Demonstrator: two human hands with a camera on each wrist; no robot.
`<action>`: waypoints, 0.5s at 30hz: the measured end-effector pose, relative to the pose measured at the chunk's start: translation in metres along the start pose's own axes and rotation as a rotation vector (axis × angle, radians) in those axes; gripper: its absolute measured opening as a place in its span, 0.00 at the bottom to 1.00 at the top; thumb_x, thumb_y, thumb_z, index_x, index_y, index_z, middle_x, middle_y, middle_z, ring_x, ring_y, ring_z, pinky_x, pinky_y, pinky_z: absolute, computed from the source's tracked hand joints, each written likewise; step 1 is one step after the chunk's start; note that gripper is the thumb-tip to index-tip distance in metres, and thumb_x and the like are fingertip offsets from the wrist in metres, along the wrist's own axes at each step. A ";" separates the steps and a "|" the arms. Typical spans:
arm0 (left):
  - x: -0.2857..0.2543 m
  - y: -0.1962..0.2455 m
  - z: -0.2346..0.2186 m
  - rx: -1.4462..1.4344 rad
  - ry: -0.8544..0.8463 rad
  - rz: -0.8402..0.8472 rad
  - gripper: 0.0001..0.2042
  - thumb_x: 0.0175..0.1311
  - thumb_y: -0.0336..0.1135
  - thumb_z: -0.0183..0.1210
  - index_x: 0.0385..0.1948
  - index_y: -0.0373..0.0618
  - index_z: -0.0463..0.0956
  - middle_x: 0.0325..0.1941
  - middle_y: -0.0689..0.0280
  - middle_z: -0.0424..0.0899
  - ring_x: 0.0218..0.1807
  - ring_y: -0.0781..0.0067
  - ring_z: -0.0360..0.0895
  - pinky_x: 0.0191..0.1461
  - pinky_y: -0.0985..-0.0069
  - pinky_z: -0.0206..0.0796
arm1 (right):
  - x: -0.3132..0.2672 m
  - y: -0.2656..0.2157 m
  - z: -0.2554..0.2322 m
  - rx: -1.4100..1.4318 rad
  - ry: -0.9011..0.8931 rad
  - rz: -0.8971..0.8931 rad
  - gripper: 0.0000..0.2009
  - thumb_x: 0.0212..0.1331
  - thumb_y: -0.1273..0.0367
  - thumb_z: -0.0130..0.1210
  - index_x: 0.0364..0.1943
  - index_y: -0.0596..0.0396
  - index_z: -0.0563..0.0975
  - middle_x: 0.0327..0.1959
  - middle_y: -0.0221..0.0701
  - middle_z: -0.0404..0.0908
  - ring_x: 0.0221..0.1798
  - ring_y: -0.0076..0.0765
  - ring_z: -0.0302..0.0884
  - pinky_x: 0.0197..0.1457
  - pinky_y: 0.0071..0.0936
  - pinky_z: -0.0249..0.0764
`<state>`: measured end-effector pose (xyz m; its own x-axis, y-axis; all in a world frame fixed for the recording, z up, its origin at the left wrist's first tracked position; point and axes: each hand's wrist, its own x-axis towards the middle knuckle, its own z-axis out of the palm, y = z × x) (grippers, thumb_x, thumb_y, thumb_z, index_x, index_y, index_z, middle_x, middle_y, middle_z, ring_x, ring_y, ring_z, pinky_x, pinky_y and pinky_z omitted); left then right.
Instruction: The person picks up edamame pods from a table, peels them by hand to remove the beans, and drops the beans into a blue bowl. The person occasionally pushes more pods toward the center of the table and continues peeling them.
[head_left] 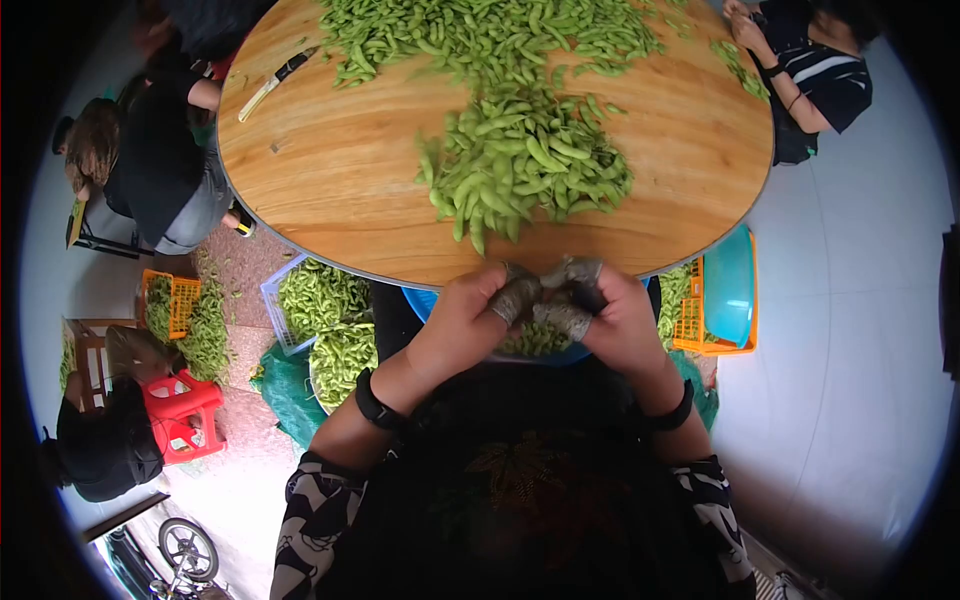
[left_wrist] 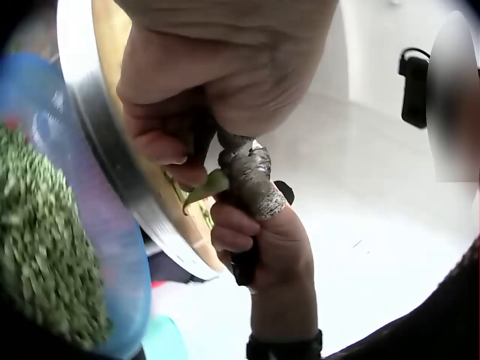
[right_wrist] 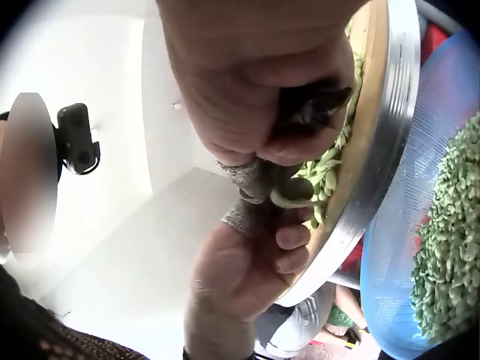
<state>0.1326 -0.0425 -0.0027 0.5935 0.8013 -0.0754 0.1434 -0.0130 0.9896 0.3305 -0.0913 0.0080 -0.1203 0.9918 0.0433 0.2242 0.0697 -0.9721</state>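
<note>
Before me at the table's near edge, my left hand (head_left: 467, 318) and right hand (head_left: 622, 312) meet, fingertips together. Worn grey coverings (left_wrist: 251, 180) wrap some thumbs and fingers. Between the fingertips a green soybean pod (left_wrist: 206, 187) is pinched, its pointed end sticking out; it shows curved (right_wrist: 291, 201) in the right wrist view. A dark, shiny object (right_wrist: 315, 105) lies inside the curled right fingers, its kind unclear. Right below the hands sits a blue plastic basket (left_wrist: 131, 262) with many shelled green beans (right_wrist: 450, 247). A heap of pods (head_left: 530, 160) lies on the wooden table (head_left: 330, 190) just beyond.
A knife (head_left: 278, 84) lies on the table at the far left. Crates of pods (head_left: 320, 300), a green sack (head_left: 292, 395) and an orange crate (head_left: 740, 345) flank my legs. Other people sit around, one (head_left: 805, 75) at the right; a red stool (head_left: 185, 410) stands at left.
</note>
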 end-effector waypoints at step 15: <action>-0.005 -0.003 -0.004 -0.418 -0.120 -0.191 0.10 0.67 0.28 0.54 0.48 0.43 0.75 0.33 0.78 0.76 0.30 0.88 0.67 0.33 0.86 0.60 | -0.006 0.002 -0.004 0.163 0.008 0.177 0.18 0.60 0.73 0.55 0.56 0.60 0.71 0.37 0.32 0.81 0.40 0.24 0.78 0.46 0.25 0.73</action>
<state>0.1262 -0.0438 -0.0049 0.6785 0.6906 -0.2505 -0.0575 0.3899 0.9191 0.3355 -0.0970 0.0067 -0.0856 0.9878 -0.1301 0.0820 -0.1232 -0.9890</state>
